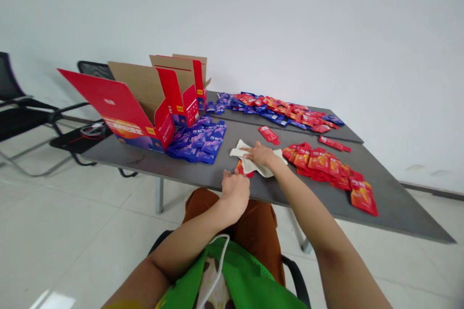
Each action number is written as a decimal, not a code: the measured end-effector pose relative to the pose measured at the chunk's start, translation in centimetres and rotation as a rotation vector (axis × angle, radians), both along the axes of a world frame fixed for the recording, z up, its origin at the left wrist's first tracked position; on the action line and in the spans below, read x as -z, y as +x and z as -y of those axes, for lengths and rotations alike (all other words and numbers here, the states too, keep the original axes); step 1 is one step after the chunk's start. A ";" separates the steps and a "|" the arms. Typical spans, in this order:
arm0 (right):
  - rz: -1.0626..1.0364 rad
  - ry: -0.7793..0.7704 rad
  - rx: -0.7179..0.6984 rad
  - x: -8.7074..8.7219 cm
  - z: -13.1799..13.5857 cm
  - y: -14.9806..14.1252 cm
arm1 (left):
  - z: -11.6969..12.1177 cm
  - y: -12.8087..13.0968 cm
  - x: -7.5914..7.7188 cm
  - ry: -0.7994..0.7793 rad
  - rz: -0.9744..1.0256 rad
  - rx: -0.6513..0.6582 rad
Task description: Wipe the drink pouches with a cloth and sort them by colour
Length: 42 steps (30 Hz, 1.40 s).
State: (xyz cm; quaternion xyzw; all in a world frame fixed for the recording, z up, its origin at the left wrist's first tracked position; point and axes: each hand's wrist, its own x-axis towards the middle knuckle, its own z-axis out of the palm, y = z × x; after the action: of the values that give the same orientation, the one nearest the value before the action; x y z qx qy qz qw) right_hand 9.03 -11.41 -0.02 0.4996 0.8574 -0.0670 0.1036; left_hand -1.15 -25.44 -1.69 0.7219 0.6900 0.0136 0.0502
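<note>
Near the table's front edge, my left hand (235, 190) is closed, its curled fingers at the near edge of a red-and-orange pouch (249, 172). Most of that pouch is hidden beneath a white cloth (266, 171). My right hand (261, 153) holds the cloth down over the pouch, with its fingers reaching across the top and the thumb hidden. To the right lies an overlapping row of red pouches (319, 161). Blue-purple pouches (201, 140) are laid in overlapping rows on the left.
Open red cartons (141, 116) stand at the table's left end. Mixed red and blue pouches (279, 111) are heaped at the back. Two single red pouches lie apart, one face-down pouch (268, 135) and one farther right (334, 144). Black chairs (21, 101) stand left of the grey table (395, 203).
</note>
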 end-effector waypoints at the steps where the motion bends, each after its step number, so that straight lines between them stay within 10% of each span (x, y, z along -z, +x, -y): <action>1: 0.001 -0.012 0.025 -0.3 -0.7 -0.3 | 0.2 0.0 0.2 -0.006 -0.023 0.000; 6: -0.090 0.133 0.089 -1.6 -1.7 0.2 | 0.4 -0.9 2.2 0.035 -0.038 0.019; 12: -0.389 0.444 -0.165 -2.2 3.7 1.6 | 0.4 -0.3 1.6 0.021 -0.018 -0.008; 20: -0.391 0.212 -0.425 2.9 5.4 0.7 | 0.2 -0.1 0.9 0.009 0.055 -0.039; 31: -0.102 0.317 -0.087 0.4 -1.4 -0.2 | 0.1 -0.8 0.8 -0.050 0.066 -0.030; 37: -0.257 0.414 -0.198 -2.7 3.1 2.0 | 0.0 -0.4 0.8 -0.061 0.049 -0.045; 42: -0.302 0.300 -0.360 -0.6 6.2 2.2 | 0.1 -0.6 -0.1 -0.070 0.045 0.007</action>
State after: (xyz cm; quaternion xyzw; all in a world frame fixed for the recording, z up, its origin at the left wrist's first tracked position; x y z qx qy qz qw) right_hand 11.22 -17.62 0.60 0.3331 0.9385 0.0062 -0.0903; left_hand -1.74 -25.54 -1.64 0.7215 0.6864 0.0056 0.0911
